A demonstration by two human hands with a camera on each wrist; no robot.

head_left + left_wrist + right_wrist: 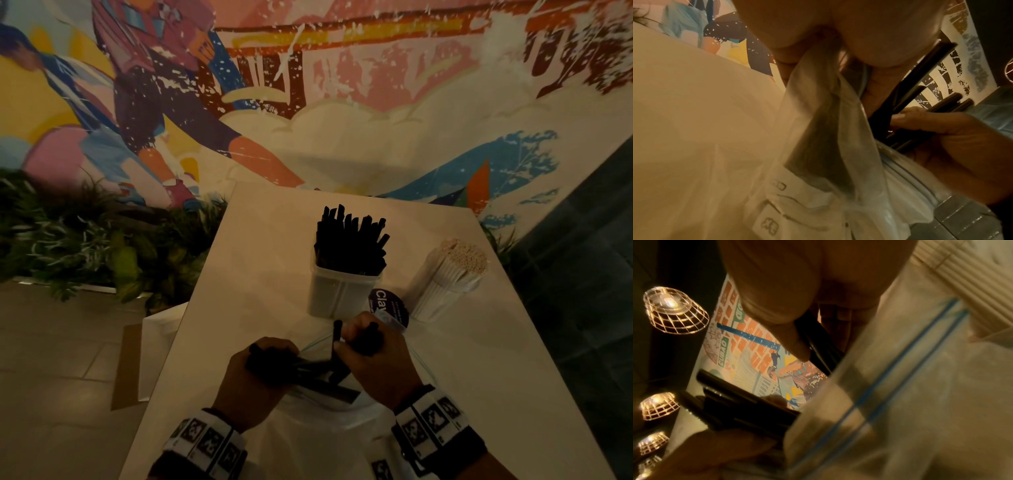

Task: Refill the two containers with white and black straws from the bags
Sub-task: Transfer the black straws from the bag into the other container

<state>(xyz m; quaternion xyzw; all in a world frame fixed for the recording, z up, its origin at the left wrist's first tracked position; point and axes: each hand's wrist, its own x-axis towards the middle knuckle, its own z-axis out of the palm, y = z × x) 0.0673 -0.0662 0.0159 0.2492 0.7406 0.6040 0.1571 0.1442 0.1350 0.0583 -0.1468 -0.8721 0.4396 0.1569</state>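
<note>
Beside purple "Clay" label (388, 305), both hands' fingers (356, 346) clenched around black straws (308, 370).

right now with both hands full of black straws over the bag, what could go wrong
The two bunches cross between the left hand and right hand, so loose black straws may slip out. The container already looks crowded; forcing more in might tip it. Tugging the plastic bag could snag straws.

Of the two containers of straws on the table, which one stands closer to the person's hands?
The container of black straws, in the middle of the table. The container of white straws stands farther to the right. The right hand is the nearer hand to both.
</note>
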